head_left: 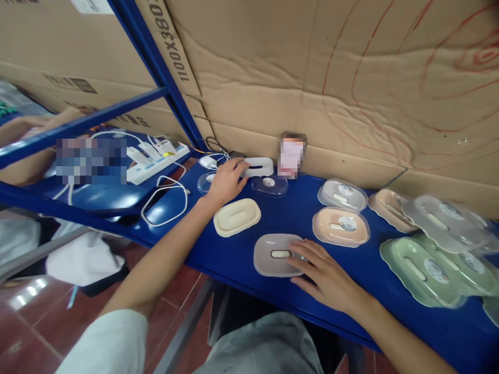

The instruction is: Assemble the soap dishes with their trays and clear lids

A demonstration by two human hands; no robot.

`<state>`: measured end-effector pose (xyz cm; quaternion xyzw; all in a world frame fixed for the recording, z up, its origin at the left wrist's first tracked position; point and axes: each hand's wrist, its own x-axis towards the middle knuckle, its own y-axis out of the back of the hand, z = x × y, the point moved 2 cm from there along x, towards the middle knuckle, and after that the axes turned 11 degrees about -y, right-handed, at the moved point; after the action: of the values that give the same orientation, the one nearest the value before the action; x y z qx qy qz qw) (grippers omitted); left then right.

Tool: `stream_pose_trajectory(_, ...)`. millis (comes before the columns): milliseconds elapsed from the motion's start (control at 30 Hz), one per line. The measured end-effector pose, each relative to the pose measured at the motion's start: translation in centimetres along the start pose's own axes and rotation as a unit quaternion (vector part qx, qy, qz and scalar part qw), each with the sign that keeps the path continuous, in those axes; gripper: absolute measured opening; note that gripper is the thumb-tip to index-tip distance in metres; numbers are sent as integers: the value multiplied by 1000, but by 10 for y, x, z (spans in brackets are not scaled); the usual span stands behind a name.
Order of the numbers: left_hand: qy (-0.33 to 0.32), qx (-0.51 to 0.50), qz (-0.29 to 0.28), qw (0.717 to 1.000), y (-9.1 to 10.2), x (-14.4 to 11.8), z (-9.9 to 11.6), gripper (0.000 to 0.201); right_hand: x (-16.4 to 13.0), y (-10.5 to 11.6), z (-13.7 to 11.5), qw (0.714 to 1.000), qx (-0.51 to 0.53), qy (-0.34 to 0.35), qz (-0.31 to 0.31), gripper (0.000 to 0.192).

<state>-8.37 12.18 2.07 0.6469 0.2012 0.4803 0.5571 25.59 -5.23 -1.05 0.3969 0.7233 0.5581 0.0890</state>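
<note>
My left hand [228,182] reaches to the back of the blue table. Its fingers are apart, at the left end of a white oval piece with a dark slot [260,167]. Whether they touch it I cannot tell. Clear plastic covers with a round label [270,186] lie beside and partly behind that hand. My right hand [325,275] rests with spread fingers over the right edge of a grey soap-dish-like tray [268,264], which has a pale oval insert in its middle. A cream oval lid-like piece [237,217] lies between my hands.
On the right, covered dishes stand: a grey one [337,197], a peach one [331,228], and stacked green ones [417,275]. A phone [291,156] leans on the cardboard wall [265,88]. Cables and a power strip [156,165] lie left, near a blue frame post [152,57] and another person's arm [27,137].
</note>
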Motion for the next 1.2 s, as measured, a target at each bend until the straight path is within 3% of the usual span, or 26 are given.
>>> stream_pose_trajectory(167,-122,-28,-63,990,-9,-11,44,40,1,0,-1,1000,2,-1,-5,34)
stream_pose_trajectory(333,-150,-70,-114,980,-12,-9,72,32,1,3,-3,1000,14,-25,-11,45)
stream_pose_trajectory(467,-134,-136,-158,969,-14,-7,80,64,0,2,-3,999,10,-50,0,60)
stream_pose_trajectory(533,-109,-155,-170,967,-16,-7,81,70,-2,-1,-2,999,2,-50,7,65)
stream_pose_trajectory(633,-103,-171,-117,973,-7,-14,89,55,-5,-4,0,998,-5,-48,47,78)
stream_pose_trajectory(733,-113,-185,-39,975,16,-38,109,50,-6,-3,2,994,-9,-52,94,89)
stream_pose_trajectory(867,-90,-208,-6,974,39,-88,141,50,-3,3,2,997,-21,-45,58,80)
stream_pose_trajectory(1000,-89,-187,-4,978,34,-122,163,65,-1,7,3,999,-18,-23,30,66)
stream_pose_trajectory(1200,-107,-178,-63,976,14,-134,171,84,0,9,6,999,-25,-18,30,62)
